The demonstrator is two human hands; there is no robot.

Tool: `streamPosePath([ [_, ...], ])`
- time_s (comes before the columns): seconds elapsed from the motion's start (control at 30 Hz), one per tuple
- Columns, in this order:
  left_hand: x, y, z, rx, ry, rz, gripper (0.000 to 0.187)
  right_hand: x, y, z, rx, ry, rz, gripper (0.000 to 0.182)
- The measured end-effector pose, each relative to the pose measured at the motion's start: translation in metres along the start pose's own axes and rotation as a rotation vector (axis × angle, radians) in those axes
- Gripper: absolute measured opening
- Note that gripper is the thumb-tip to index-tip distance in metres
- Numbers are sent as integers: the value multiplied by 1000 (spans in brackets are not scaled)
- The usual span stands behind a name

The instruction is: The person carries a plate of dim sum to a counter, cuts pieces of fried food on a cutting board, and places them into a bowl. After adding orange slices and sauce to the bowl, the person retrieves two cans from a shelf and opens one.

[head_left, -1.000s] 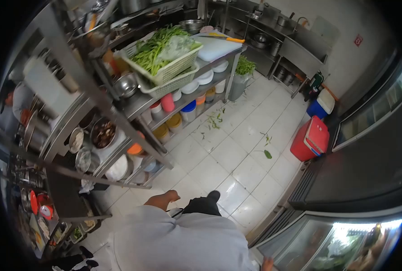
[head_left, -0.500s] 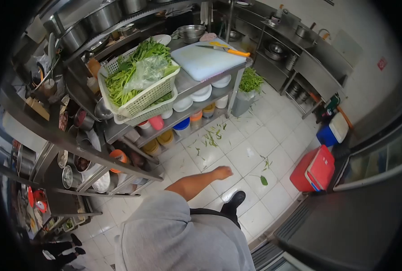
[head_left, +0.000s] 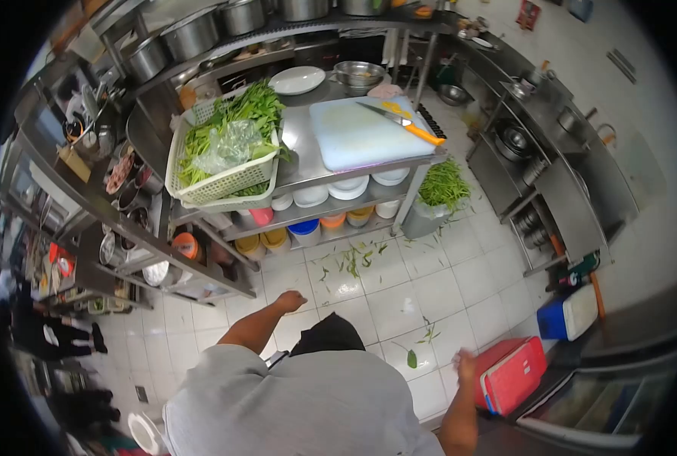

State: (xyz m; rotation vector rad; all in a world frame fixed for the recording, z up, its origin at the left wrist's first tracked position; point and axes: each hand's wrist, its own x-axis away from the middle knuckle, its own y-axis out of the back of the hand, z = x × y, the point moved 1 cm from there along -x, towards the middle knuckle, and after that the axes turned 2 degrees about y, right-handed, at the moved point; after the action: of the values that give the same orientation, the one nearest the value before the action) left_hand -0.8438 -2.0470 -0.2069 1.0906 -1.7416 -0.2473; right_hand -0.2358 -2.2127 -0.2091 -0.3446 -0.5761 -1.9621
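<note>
My left hand (head_left: 291,301) hangs over the white tiled floor with its fingers curled; whether it holds anything is too small to tell. On the right, my right hand (head_left: 465,363) is blurred beside the red cooler box (head_left: 512,372), and its fingers cannot be made out. Ahead, a steel table (head_left: 296,144) bears a pale basket (head_left: 224,194) of leafy greens (head_left: 232,125) with a clear plastic bag (head_left: 228,147) on top. A white cutting board (head_left: 354,140) lies to its right, with an orange-handled knife (head_left: 423,134) on it.
A grey bin (head_left: 423,220) of green stems stands by the table's right leg. Cut leaves (head_left: 354,260) are scattered on the floor. A blue and white cooler (head_left: 553,321) is at the right. Steel shelves (head_left: 194,266) stand left. Another person's dark-clothed legs (head_left: 61,334) show far left.
My left hand has moved left in view. My right hand has come into view at the lower right. The view has shifted, bringing the red cooler lower and more wall into sight.
</note>
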Motion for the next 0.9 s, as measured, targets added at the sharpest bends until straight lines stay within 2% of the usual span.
streamPosePath([
  [0.03, -7, 1, -10, -36, -106, -63, 50, -34, 0, 45, 56, -33, 40, 25],
  [0.07, -17, 3, -22, -76, -213, -126, 49, -59, -4, 81, 41, 44, 55, 27],
  [0.13, -13, 21, -70, 34, -153, -332, 50, -101, -19, 123, 42, 111, 86, 30],
  [0.17, -31, 24, -84, -44, -172, -490, 56, -116, -29, 138, 51, 97, 85, 31],
  [0.2, -33, 46, -115, -87, -197, -555, 61, -123, -33, 147, 69, 77, 80, 32],
  [0.23, -30, 70, -152, -124, -214, -650, 61, -127, -38, 146, 106, 61, 93, 32],
  [0.3, -47, 113, -205, -152, -340, -824, 60, -143, -49, 110, 118, -56, 261, 34],
  [0.37, -76, 153, -249, -217, -416, -932, 63, -165, -49, 53, 203, -166, 561, 28],
  [0.43, -104, 189, -286, -281, -481, -974, 63, -102, -83, 132, 555, -16, 661, 27],
  [0.47, -116, 202, -298, -296, -497, -966, 64, -135, -69, 74, 529, 169, 751, 27],
  [0.5, -131, 209, -303, -286, -462, -962, 64, -170, -52, 13, 491, 356, 830, 26],
  [0.53, -147, 218, -308, -309, -385, -939, 66, -188, -36, -8, 503, 352, 856, 26],
  [0.63, -168, 240, -303, -262, -220, -891, 76, -261, -14, -12, 864, 674, 760, 25],
  [0.67, -162, 240, -294, -238, -72, -930, 79, -256, -25, 42, 773, 349, 777, 25],
  [0.73, -148, 224, -268, -141, 240, -927, 84, -227, -63, 186, 558, -271, 611, 25],
  [0.77, -128, 216, -254, -73, 406, -889, 86, -243, -67, 197, 573, -279, 629, 25],
  [0.8, -98, 209, -246, -56, 490, -813, 85, -266, -70, 208, 630, -188, 690, 26],
  [0.83, -89, 185, -225, -72, 610, -831, 80, -294, -76, 225, 688, -85, 753, 26],
  [0.9, -50, 159, -219, 31, 765, -529, 64, -344, -93, 260, 716, -69, 823, 27],
])
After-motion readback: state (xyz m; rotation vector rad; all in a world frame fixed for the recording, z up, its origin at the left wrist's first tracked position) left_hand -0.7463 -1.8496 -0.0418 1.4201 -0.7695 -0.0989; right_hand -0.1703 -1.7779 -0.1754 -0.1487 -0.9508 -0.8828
